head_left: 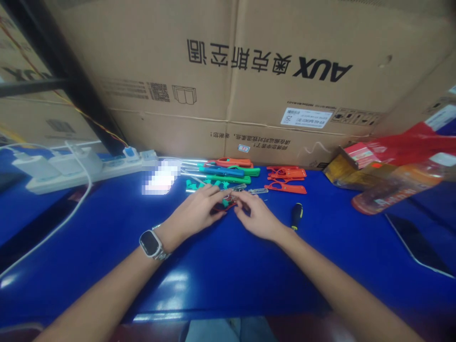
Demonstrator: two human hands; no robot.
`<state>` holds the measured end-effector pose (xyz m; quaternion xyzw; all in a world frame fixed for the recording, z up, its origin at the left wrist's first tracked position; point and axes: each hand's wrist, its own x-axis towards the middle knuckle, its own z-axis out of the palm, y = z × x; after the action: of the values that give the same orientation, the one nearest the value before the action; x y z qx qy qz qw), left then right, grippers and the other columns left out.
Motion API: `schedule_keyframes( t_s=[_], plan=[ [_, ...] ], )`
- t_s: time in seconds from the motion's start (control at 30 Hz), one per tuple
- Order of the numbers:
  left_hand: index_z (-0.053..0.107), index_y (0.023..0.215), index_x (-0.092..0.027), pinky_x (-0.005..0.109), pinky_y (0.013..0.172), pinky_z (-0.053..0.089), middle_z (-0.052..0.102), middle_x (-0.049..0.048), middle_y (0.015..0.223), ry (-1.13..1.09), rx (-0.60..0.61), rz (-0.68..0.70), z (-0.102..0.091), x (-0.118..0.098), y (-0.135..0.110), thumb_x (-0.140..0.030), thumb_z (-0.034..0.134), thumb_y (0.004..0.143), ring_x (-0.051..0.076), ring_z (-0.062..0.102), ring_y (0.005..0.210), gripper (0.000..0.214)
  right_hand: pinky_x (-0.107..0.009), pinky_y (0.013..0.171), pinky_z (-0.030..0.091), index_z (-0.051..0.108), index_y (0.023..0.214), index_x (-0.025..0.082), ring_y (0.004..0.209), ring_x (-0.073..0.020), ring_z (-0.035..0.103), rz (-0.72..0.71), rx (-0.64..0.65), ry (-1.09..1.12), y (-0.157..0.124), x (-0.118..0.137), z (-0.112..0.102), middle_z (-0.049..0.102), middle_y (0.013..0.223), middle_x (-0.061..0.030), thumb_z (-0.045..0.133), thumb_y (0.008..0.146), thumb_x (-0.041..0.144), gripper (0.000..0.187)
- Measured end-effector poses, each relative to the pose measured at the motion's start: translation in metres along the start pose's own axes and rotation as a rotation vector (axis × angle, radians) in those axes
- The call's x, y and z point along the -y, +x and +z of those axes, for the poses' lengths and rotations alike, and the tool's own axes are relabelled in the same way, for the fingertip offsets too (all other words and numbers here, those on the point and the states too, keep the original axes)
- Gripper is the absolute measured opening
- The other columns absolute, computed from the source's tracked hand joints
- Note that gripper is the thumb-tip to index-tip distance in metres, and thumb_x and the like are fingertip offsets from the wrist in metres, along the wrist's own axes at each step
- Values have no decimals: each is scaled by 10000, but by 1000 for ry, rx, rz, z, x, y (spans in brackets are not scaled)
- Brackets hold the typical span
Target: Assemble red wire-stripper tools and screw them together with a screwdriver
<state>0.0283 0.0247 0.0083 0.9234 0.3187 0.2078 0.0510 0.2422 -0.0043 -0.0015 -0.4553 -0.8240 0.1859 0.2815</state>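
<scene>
Holding a small red part with a green piece (225, 203) on it, the left hand (201, 208) pinches between thumb and fingers, low over the blue table (228, 270). Right hand (255, 214) meets the same part from the other side, fingertips curled inward; detail there is small and blurred, so I cannot tell whether its grip is clenched or merely resting. Position of part: between the two sets of fingertips, just on the near side of the tool pile.

Surroundings: long-nosed lighters (224, 171) with orange, blue and green handles lie side by side beyond the hands, small green pieces (210, 185) near them. Orange shells (287, 186) are stacked to the right of these. A black-and-yellow screwdriver (297, 216) lies near the right forearm. Left wrist carries a watch (151, 243). Far right: drink bottle (395, 190), tilted. Far left: white power strip (96, 173) with plugs inserted. Behind everything, a cardboard carton (228, 95) with inverted print.
</scene>
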Motion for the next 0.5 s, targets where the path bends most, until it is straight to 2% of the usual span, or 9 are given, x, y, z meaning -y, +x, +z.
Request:
schedule_keyframes(
  t_s=[0.07,0.13,0.23,0.4,0.5],
  plan=[
    [559,1349,-190,366,815,477,606,78,1016,20,10,11,1,-1,1,-261,619,928,240,536,957,431,-355,836,417,637,1181,188,904,-200,538,26,-103,-89,2,-6,-6,587,957,-61,474,955,179,279],
    [626,1275,-200,365,804,469,599,74,980,43,52,32,0,-4,2,-270,583,951,232,532,922,334,-382,851,397,677,1170,200,977,-234,512,25,-122,-254,1,-11,-11,583,1041,-90,510,950,216,276],
    [708,1142,-201,364,786,451,593,72,931,81,116,54,0,-8,3,-280,525,983,223,526,884,255,-398,845,366,699,1187,204,972,-248,486,1,-38,-428,-1,-12,-16,590,1031,-97,534,946,232,294],
    [751,935,-178,330,758,438,589,65,880,45,115,59,1,-4,2,-283,489,1002,201,526,857,291,-391,840,329,703,1210,216,940,-234,476,-2,71,-512,-4,1,-21,609,964,-86,501,984,256,306],
    [751,949,-190,330,777,442,599,57,897,-7,112,78,-2,3,1,-264,533,981,197,540,870,233,-390,838,315,694,1230,211,929,-237,475,-9,124,-564,-6,9,-24,607,945,-90,504,981,253,316]
  ],
)
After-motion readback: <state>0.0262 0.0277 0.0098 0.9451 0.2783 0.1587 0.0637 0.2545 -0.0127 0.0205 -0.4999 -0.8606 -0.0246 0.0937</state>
